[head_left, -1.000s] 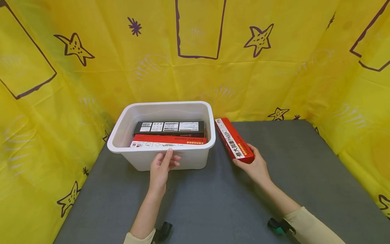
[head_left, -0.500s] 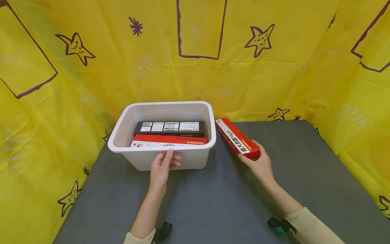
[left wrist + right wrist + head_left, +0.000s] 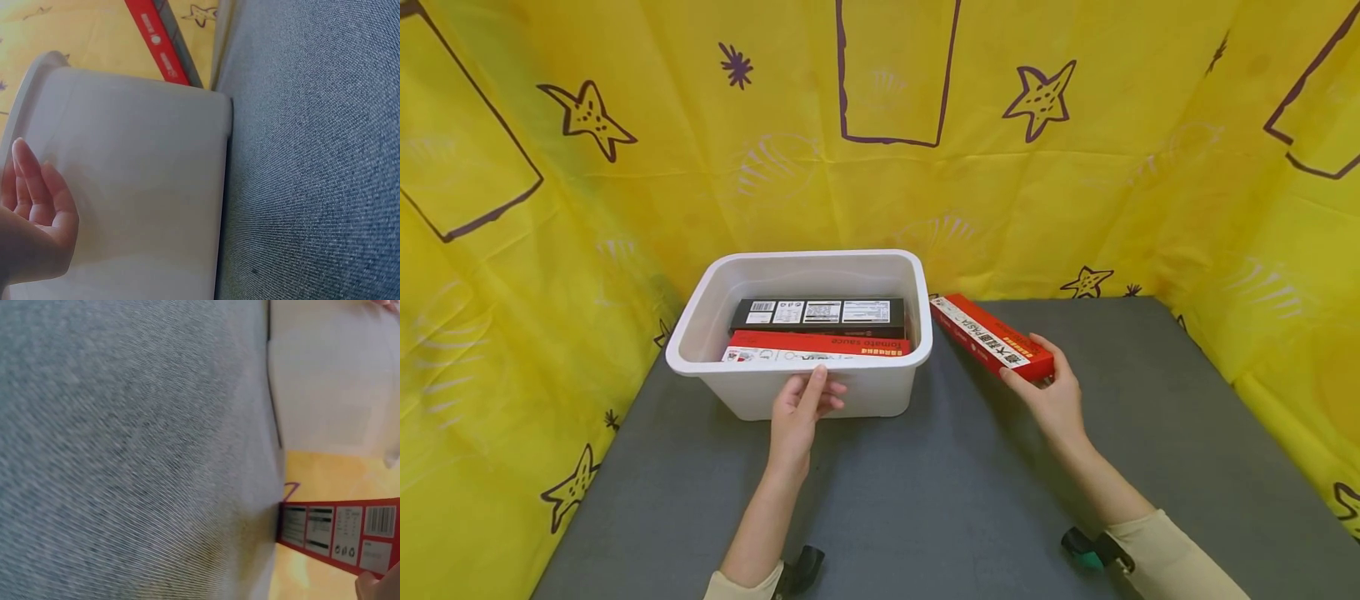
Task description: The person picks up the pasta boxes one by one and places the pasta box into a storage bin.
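My left hand (image 3: 797, 412) holds the front rim of a white plastic bin (image 3: 872, 392), its thumb up at the lip and its fingers against the outer wall. To the right of the bin, my right hand (image 3: 1056, 400) grips the near end of a red pasta box (image 3: 988, 333) between thumb and fingers. That box slants, with its near end raised and its far end low beside the bin's right side. In the right wrist view, the printed side with a barcode (image 3: 380, 520) shows. Inside the bin lie a black box (image 3: 820, 313) and a red tomato sauce box (image 3: 816, 342).
Grey cloth covers the table (image 3: 910, 517). A yellow curtain (image 3: 880, 200) with starfish drawings stands behind the bin and along both sides. Each sleeve end carries a dark wrist mount, the right one (image 3: 1097, 552) with a green part.
My right hand has moved right and slightly up with the near end of the red pasta box, swinging the box anticlockwise about its far end. My left hand and the bin stay in place.
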Available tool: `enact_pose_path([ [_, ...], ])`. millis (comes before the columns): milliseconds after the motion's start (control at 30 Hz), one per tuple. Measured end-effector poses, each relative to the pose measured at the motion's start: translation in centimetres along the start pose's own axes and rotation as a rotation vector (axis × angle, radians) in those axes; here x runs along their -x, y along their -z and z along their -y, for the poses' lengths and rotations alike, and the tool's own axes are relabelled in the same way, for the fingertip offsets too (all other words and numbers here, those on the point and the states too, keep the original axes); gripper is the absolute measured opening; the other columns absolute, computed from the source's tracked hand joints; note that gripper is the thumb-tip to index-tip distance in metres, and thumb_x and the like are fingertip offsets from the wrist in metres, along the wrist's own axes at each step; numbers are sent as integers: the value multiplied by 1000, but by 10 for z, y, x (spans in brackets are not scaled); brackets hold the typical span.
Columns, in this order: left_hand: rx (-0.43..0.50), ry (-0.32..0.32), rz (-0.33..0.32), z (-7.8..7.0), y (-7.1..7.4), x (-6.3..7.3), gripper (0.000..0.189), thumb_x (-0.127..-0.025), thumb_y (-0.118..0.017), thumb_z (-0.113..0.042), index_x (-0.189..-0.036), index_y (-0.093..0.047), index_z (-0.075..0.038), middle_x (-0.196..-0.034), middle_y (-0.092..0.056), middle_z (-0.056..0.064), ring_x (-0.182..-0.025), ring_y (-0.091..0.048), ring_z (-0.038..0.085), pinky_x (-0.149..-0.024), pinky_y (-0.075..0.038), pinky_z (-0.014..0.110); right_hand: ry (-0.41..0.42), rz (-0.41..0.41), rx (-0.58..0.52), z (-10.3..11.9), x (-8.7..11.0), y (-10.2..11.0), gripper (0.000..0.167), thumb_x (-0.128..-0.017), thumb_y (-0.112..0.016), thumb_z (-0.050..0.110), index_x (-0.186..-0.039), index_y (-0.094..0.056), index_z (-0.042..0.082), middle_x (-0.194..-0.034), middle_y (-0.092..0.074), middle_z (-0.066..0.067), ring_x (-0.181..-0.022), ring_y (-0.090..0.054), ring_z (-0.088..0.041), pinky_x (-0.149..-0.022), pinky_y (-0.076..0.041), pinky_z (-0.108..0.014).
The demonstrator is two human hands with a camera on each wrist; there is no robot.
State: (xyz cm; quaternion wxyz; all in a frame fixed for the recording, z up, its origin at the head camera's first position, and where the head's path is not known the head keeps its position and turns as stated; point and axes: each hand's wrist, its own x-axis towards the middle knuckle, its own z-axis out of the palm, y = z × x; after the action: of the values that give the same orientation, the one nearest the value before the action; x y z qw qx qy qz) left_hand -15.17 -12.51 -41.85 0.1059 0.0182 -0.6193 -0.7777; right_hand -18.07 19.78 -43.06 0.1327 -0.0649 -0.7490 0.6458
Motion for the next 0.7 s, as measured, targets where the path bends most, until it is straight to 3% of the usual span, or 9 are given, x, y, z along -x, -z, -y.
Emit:
enact_pose_path([
  [367,-14,-3,4,0,0,0,29,-99,-59,-28,-101,-58,1,-79,-70,3,-65,-63,17,-74,-55,30,74,-60,-86,9,-3,8,56,-85,-74,8,-136,-53,15,-131,-53,-8,-99,-58,-20,-78,-52,-15],
  [700,-14,-1,9,0,1,0,29,-99,-60,-28,-101,-58,1,-79,-70,4,-66,-63,16,-74,-55,30,105,-100,-158,19,-4,17,52,-85,-72,3,-133,-56,13,-133,-53,-6,-106,-54,-21,-77,-52,-15],
])
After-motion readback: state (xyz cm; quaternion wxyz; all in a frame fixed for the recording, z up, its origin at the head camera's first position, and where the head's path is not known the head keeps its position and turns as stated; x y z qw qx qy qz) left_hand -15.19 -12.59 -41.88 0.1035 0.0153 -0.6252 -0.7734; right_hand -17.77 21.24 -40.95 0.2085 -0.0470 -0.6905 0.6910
